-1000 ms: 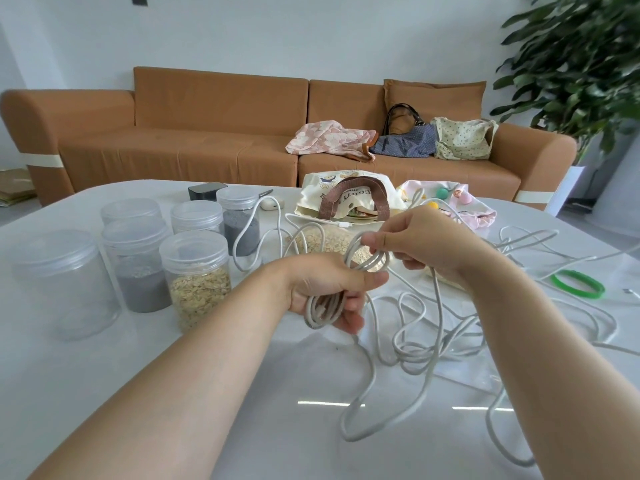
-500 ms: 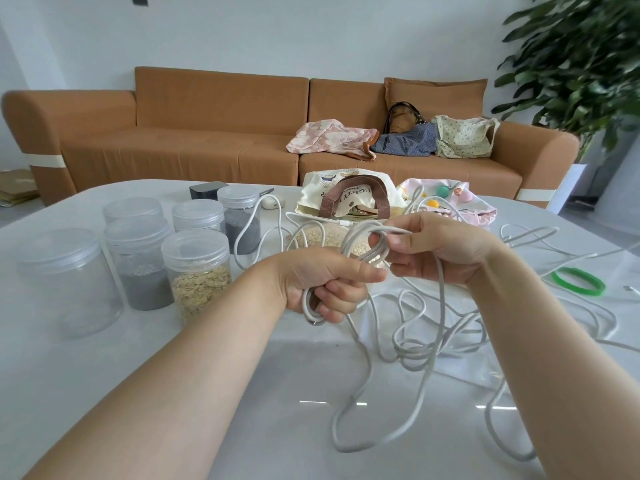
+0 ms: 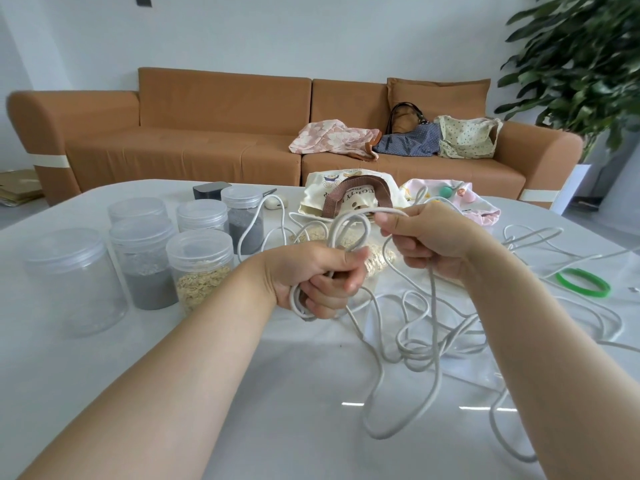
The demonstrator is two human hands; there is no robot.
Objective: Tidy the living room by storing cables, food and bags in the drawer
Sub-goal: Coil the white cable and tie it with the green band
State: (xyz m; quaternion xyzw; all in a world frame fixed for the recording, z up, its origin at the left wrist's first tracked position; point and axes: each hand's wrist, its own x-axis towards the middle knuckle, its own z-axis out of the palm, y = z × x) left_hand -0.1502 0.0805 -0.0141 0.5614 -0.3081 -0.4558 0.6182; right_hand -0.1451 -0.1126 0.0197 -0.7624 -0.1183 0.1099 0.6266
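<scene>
White table (image 3: 104,393), left hand (image 3: 318,278) gripping coiled white cable (image 3: 346,233), right hand (image 3: 426,237) pinching its loop.

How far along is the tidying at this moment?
Done: nothing visibly stored; no drawer is in view. In hand: the left hand grips a few coils of white cable, the right hand pinches another loop. Left: most cable lies loose on the table, plus food jars and bags.
</scene>
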